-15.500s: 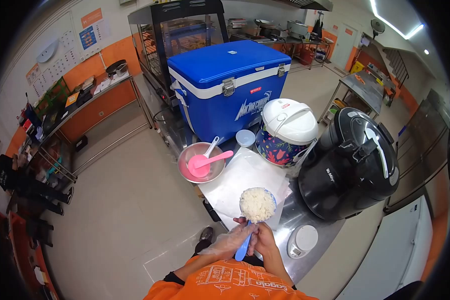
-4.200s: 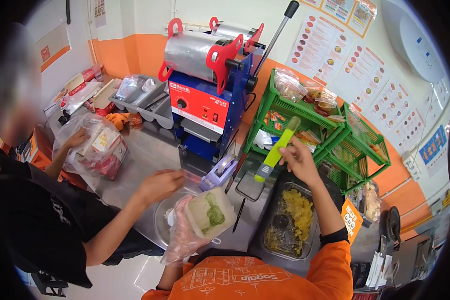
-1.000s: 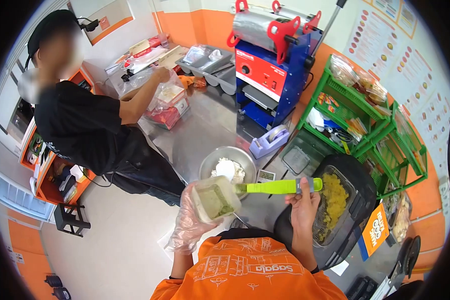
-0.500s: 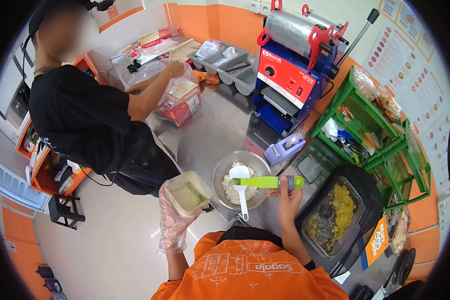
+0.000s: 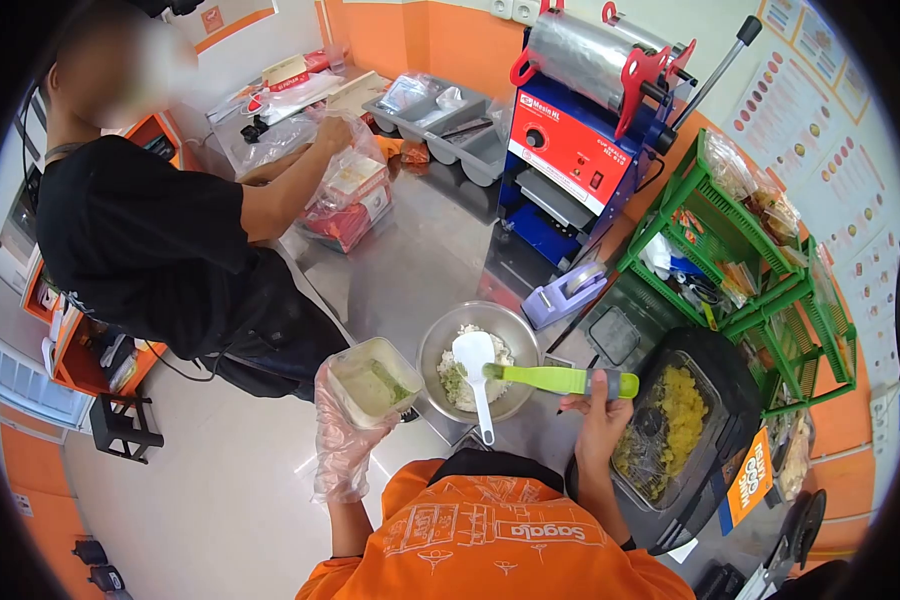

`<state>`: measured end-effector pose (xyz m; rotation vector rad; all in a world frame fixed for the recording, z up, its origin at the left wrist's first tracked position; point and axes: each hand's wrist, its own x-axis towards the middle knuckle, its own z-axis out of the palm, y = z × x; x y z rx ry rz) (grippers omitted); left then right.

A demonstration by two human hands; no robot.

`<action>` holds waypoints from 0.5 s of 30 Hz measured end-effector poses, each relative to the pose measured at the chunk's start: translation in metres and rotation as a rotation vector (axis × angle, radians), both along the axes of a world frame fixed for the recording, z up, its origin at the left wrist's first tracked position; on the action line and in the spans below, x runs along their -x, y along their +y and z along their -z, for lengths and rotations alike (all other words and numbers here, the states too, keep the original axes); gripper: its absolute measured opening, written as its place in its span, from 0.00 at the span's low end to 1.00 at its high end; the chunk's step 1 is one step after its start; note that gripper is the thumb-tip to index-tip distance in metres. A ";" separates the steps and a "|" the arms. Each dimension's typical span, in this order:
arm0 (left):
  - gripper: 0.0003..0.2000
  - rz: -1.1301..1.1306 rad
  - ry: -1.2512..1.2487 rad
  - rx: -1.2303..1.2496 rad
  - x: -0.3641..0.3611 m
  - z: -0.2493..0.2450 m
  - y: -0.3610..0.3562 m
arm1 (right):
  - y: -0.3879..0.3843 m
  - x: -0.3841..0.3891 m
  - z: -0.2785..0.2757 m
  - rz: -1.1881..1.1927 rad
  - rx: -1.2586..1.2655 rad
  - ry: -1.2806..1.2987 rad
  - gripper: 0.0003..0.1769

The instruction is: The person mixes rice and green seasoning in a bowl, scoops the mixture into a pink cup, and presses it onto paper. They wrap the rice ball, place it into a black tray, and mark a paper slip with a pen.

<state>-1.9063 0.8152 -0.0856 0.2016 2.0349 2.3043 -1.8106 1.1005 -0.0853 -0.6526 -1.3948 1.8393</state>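
Observation:
My left hand, in a clear plastic glove, grips a squarish translucent container with green powder inside. It is beside the left rim of a steel bowl of white rice. A patch of green powder lies on the rice. A white rice paddle rests in the bowl, its handle over the near rim. In my right hand is a lime-green measuring spoon with a grey slider. Its left end, stained darker green, is over the bowl's right side.
A person in black handles plastic bags at the counter's left. Behind the bowl stand a cup sealer and a lilac tape dispenser. To the right are green baskets and a black tub of yellow food.
The measuring spoon has moved right, away from the middle of the bowl. Green powder now shows on the rice. The container stays in my left hand.

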 end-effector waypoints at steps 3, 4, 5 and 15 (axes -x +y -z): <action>0.50 0.009 0.001 0.011 0.002 0.003 0.003 | -0.001 -0.005 0.000 0.026 -0.126 -0.013 0.10; 0.50 0.018 -0.005 0.005 0.003 0.002 0.004 | -0.004 -0.007 0.000 0.024 -0.184 -0.028 0.09; 0.50 0.028 -0.011 0.000 0.003 0.001 0.006 | -0.009 -0.009 0.002 -0.036 -0.212 -0.050 0.07; 0.49 0.040 0.015 0.018 0.004 0.000 0.015 | -0.003 0.013 0.037 -0.073 -0.706 -0.076 0.14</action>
